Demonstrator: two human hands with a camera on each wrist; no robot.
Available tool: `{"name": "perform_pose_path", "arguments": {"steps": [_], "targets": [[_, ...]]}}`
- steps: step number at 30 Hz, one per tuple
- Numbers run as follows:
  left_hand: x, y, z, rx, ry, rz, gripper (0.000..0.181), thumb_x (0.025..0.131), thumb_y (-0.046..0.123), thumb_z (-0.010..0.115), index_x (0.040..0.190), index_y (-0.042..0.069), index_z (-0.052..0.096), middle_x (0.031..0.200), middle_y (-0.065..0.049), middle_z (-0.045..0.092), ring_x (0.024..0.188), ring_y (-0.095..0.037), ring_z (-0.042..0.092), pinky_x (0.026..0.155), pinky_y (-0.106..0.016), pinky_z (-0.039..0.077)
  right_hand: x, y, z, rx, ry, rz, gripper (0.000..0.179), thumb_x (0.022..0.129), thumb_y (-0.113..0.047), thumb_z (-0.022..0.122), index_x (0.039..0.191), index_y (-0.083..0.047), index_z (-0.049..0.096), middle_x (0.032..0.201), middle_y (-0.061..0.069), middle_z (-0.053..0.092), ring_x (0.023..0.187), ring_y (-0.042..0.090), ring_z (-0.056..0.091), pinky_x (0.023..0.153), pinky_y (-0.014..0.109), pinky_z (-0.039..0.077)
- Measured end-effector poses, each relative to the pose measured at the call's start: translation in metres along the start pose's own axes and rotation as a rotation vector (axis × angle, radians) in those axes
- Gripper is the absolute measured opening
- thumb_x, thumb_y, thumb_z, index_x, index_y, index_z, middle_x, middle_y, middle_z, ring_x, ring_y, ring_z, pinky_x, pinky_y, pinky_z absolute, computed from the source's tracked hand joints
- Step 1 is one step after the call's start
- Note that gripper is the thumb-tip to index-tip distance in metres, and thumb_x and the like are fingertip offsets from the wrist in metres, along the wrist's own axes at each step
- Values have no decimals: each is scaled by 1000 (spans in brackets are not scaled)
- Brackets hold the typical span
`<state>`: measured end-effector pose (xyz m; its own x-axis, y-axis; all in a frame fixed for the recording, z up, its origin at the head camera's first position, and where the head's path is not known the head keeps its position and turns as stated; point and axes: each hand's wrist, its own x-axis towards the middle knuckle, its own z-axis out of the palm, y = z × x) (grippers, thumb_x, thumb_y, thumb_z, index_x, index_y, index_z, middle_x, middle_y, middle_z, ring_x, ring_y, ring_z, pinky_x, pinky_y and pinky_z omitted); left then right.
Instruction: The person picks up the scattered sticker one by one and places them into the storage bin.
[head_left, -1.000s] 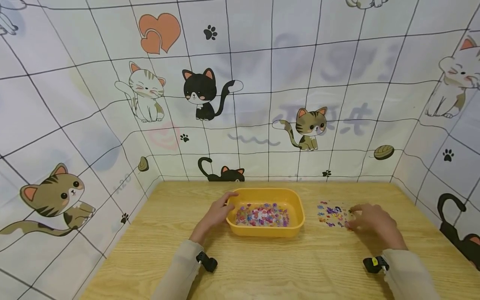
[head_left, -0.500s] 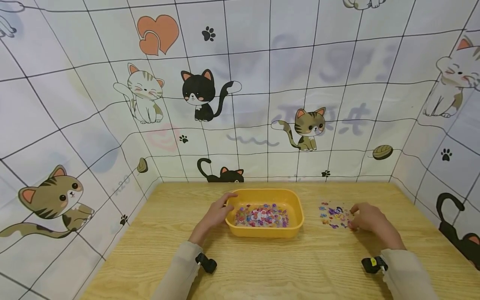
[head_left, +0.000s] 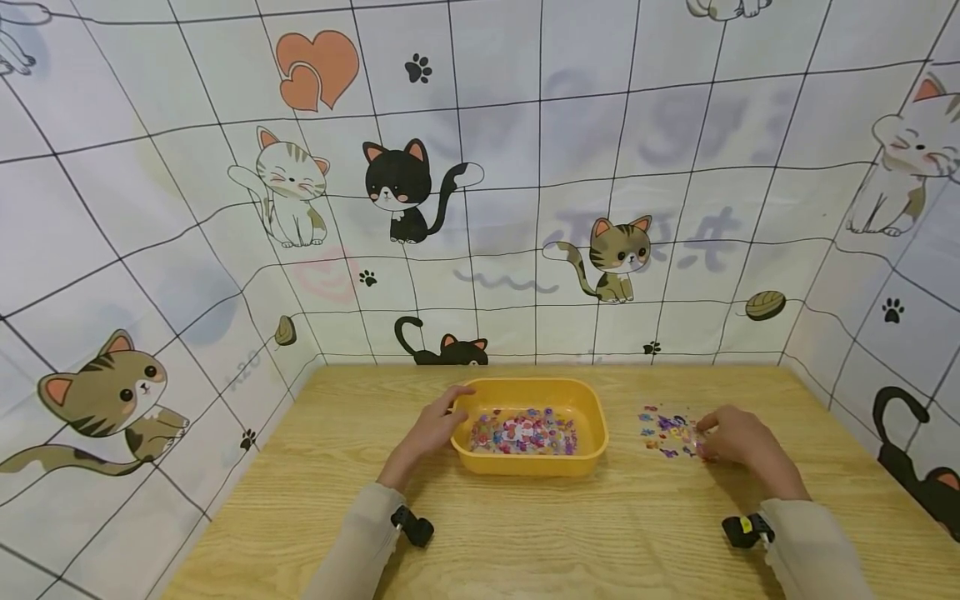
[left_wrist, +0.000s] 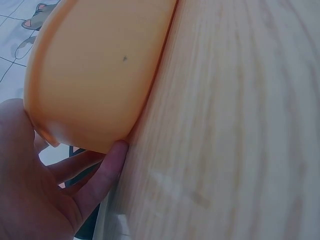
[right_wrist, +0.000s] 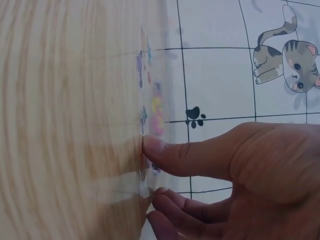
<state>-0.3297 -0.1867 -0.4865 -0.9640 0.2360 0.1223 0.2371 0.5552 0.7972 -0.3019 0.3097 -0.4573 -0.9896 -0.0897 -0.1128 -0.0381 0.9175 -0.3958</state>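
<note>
A yellow plastic tray (head_left: 528, 465) stands on the table, with many small coloured shapes (head_left: 555, 433) in its bottom and a white-and-red figure (head_left: 517, 429) among them. My left hand (head_left: 431, 425) grips its left end: fingers reach over the rim, and in the left wrist view the thumb presses low on the outer wall (left_wrist: 100, 75). To the right lies a clear sticker sheet (head_left: 667, 425) bearing little purple, blue, yellow and orange shapes. My right hand (head_left: 738, 437) pinches the sheet's right edge; in the right wrist view the thumb (right_wrist: 155, 145) touches it with curled fingers (right_wrist: 175, 205) opposite.
The wood-grain table (head_left: 525, 542) ends at the back against a white gridded cloth (head_left: 510, 233) printed with cats, which also hangs at both sides. A small black camera sits at each wrist, next to the beige sleeves (head_left: 356, 546).
The right thumb and fingers have drawn closer together at the sheet's edge. The left hand and the tray stay in place; the head view has shifted slightly.
</note>
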Motion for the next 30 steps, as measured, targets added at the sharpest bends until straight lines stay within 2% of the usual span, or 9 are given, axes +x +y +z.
{"name": "perform_pose_path", "arguments": {"steps": [2, 5, 8, 10, 13, 17, 20, 23, 30], "targets": [[0, 0, 0, 1, 1, -1, 43, 102, 19, 53, 144, 24, 57, 158, -10, 50, 132, -38, 56, 99, -53, 53, 0, 0, 0, 2, 10, -8, 40, 83, -14, 76, 117, 6, 73, 125, 38, 64, 91, 37, 60, 74, 47, 49], [-1, 0, 0, 2, -3, -2, 43, 102, 19, 52, 144, 24, 57, 158, -11, 50, 130, -37, 57, 91, -48, 55, -1, -1, 0, 18, 32, -20, 27, 84, -10, 72, 107, 5, 72, 105, 28, 71, 82, 32, 58, 69, 43, 47], [-2, 0, 0, -1, -3, -2, 43, 102, 19, 52, 145, 24, 57, 158, -11, 50, 129, -37, 58, 91, -47, 55, -1, 0, 1, 62, 34, -22, 16, 86, -7, 68, 95, 4, 60, 86, 17, 65, 74, 26, 53, 65, 37, 42], [-2, 1, 0, 1, -2, -2, 43, 102, 19, 52, 144, 24, 57, 158, -11, 50, 130, -37, 57, 93, -49, 55, -2, 1, 1, 100, 21, -12, 20, 86, -5, 69, 91, 1, 51, 81, 11, 57, 74, 25, 50, 64, 34, 38], [-1, 1, 0, 6, 1, -1, 43, 102, 19, 52, 144, 24, 57, 158, -10, 50, 132, -38, 57, 100, -54, 52, -2, 3, 0, 147, 0, -9, 29, 83, -5, 74, 89, -1, 46, 80, 9, 52, 74, 24, 49, 64, 33, 38], [-1, 2, 0, 10, 1, 2, 42, 102, 19, 52, 144, 23, 57, 159, -10, 49, 134, -40, 56, 107, -58, 48, -2, 5, -1, 187, -25, -26, 19, 83, -5, 73, 87, 1, 55, 80, 8, 59, 72, 21, 52, 63, 33, 42], [-1, 2, -1, 7, -3, 0, 43, 102, 19, 52, 145, 23, 57, 159, -10, 49, 134, -40, 55, 106, -58, 49, -3, 7, -2, 235, -55, -15, 12, 85, -4, 72, 89, 4, 64, 80, 7, 65, 70, 20, 54, 62, 33, 45], [-2, 2, -1, 3, -7, -4, 43, 103, 19, 52, 145, 23, 56, 159, -11, 48, 135, -40, 55, 105, -57, 50, -2, 10, -3, 257, -72, -10, 14, 87, -4, 72, 93, 8, 70, 81, 9, 68, 69, 19, 55, 62, 33, 47], [-1, 2, -1, 2, -6, 3, 43, 103, 19, 52, 145, 22, 56, 160, -10, 48, 136, -40, 54, 109, -59, 46, -1, 15, -5, 253, -66, -59, 15, 86, -1, 67, 97, 10, 69, 95, 17, 66, 77, 19, 53, 65, 32, 47]]}}
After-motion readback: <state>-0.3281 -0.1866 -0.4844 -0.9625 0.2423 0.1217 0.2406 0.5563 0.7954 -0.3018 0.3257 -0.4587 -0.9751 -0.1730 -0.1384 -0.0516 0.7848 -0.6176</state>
